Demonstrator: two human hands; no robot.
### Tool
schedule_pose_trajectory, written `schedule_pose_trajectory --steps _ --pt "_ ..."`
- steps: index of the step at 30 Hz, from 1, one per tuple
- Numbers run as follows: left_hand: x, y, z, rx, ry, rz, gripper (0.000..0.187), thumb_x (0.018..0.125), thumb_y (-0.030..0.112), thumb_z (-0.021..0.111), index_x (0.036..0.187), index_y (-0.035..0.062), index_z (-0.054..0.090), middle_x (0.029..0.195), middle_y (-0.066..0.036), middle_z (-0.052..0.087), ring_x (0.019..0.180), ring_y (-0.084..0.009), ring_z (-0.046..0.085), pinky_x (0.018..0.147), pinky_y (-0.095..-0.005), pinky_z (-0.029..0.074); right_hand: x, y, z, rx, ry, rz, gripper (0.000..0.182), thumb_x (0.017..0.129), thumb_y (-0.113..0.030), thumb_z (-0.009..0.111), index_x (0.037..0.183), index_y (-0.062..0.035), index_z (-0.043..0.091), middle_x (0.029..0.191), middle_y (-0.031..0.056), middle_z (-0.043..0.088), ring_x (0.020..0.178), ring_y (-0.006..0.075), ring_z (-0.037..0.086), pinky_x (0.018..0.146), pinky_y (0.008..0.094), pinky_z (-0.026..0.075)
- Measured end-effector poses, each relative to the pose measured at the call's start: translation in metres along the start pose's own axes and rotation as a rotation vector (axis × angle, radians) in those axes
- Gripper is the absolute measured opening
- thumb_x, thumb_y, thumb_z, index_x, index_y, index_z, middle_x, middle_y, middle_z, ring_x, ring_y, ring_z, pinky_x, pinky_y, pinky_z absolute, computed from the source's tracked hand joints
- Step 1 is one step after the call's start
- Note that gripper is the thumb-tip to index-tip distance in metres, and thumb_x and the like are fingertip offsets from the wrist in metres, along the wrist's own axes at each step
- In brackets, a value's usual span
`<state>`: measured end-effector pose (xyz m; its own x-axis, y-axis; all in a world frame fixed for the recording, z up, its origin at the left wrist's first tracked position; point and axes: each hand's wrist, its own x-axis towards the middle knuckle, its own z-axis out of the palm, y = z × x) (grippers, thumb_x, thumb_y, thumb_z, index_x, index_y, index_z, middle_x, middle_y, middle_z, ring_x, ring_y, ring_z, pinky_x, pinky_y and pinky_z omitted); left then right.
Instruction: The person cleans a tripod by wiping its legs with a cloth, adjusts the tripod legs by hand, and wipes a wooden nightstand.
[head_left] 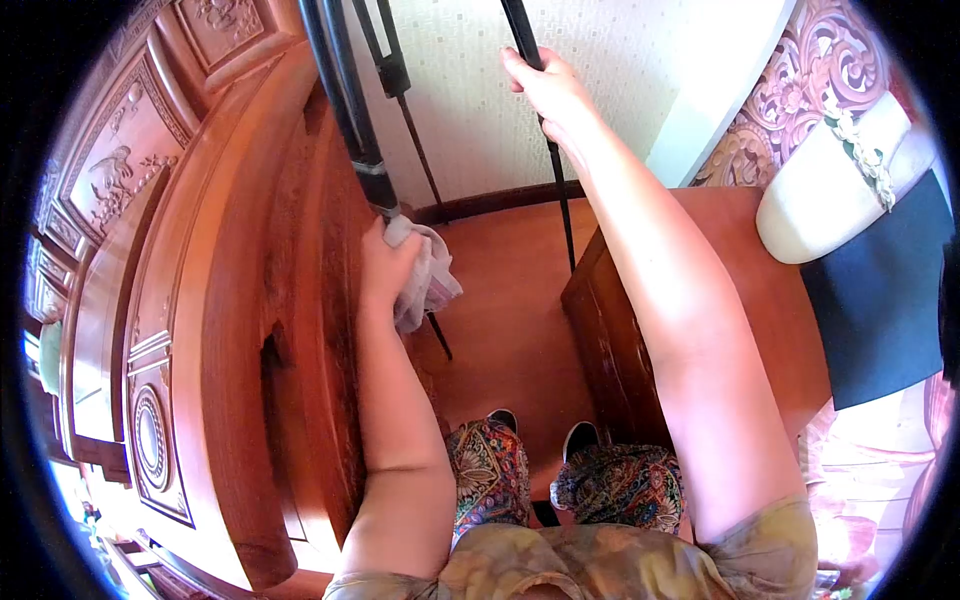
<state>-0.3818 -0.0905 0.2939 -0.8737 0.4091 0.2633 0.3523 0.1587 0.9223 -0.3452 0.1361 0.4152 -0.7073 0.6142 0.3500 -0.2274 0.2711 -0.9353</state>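
My left hand (385,262) is closed on a pale, crumpled cloth (432,280), pressed against the lower end of a thick black tube (350,110). Whether the fingers also wrap the tube is hidden. Higher up on the right, my right hand (552,92) is wrapped round a thin black pole (557,190) that runs down towards the floor. Between the hands, another black leg with a bracket (393,75) stands near the wall. These black parts look like one stand, but its top is out of view.
Carved wooden furniture (235,300) fills the left side. At right, a brown wooden cabinet (720,240) bears a white vase (815,215) and a dark mat (880,300). A patterned light wall (460,120) closes the back above the reddish floor (500,290).
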Motion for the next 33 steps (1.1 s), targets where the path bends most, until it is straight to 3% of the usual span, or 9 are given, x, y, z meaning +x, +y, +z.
schedule_pose_trajectory --steps 10,12,19,27,30,32,33 --pt "0.022 -0.008 -0.004 0.108 0.072 0.047 0.027 0.065 0.015 0.058 0.086 -0.0017 0.055 0.074 -0.014 0.061 0.07 -0.0232 0.059 0.063 -0.0333 0.045 0.017 0.013 -0.008 -0.012 0.039 -0.014 0.029 0.078 -0.033 0.061 0.081 -0.0047 0.057 0.067 0.0005 0.052 0.064 0.0105 0.046 0.062 0.0272 0.038" --pt "0.028 -0.009 -0.005 0.121 0.047 0.028 0.025 0.067 0.014 0.057 0.087 -0.0007 0.055 0.078 -0.011 0.06 0.071 -0.0211 0.058 0.065 -0.0319 0.045 0.023 0.018 -0.016 -0.012 -0.026 0.021 0.037 0.076 -0.039 0.064 0.088 -0.0055 0.054 0.069 -0.0005 0.051 0.066 0.0096 0.047 0.072 0.0265 0.034" --pt "0.041 -0.008 0.008 0.124 0.033 0.08 0.028 0.066 0.016 0.058 0.088 -0.001 0.055 0.08 -0.01 0.06 0.072 -0.0205 0.057 0.065 -0.0301 0.044 0.017 0.026 -0.034 0.017 0.151 0.045 0.033 0.076 -0.034 0.063 0.086 -0.0037 0.055 0.069 0.0 0.052 0.065 0.0098 0.048 0.066 0.0281 0.039" --pt "0.062 -0.004 0.015 0.108 0.009 0.103 0.029 0.065 0.016 0.059 0.088 -0.0013 0.057 0.077 -0.011 0.06 0.07 -0.0181 0.057 0.063 -0.0305 0.044 0.03 0.031 -0.041 0.021 0.15 0.013 0.035 0.076 -0.033 0.063 0.088 -0.001 0.054 0.069 0.0013 0.053 0.066 0.0106 0.049 0.068 0.0294 0.04" --pt "0.067 0.0 0.01 0.123 0.004 0.077 0.028 0.065 0.016 0.059 0.087 -0.0009 0.057 0.077 -0.01 0.06 0.069 -0.0175 0.057 0.063 -0.0306 0.044 0.042 0.04 -0.042 0.05 0.148 0.031 0.033 0.077 -0.038 0.062 0.081 -0.0063 0.055 0.069 0.0001 0.053 0.068 0.0106 0.05 0.068 0.0249 0.036" --pt "0.071 -0.002 0.008 0.149 -0.024 0.122 0.032 0.066 0.018 0.061 0.091 -0.0021 0.057 0.082 -0.011 0.061 0.072 -0.0197 0.058 0.065 -0.0309 0.045 0.053 0.045 -0.043 0.035 0.114 0.121 0.04 0.078 -0.039 0.059 0.092 -0.0026 0.053 0.078 0.0068 0.051 0.071 0.0163 0.045 0.063 0.0331 0.038" --pt "0.069 0.0 0.009 0.147 -0.022 0.117 0.032 0.066 0.018 0.061 0.091 -0.0021 0.057 0.082 -0.011 0.061 0.072 -0.0197 0.058 0.065 -0.0309 0.045 0.05 0.038 -0.043 0.051 0.151 0.152 0.037 0.078 -0.038 0.059 0.088 -0.003 0.054 0.073 0.0051 0.052 0.068 0.0153 0.045 0.063 0.0315 0.038"
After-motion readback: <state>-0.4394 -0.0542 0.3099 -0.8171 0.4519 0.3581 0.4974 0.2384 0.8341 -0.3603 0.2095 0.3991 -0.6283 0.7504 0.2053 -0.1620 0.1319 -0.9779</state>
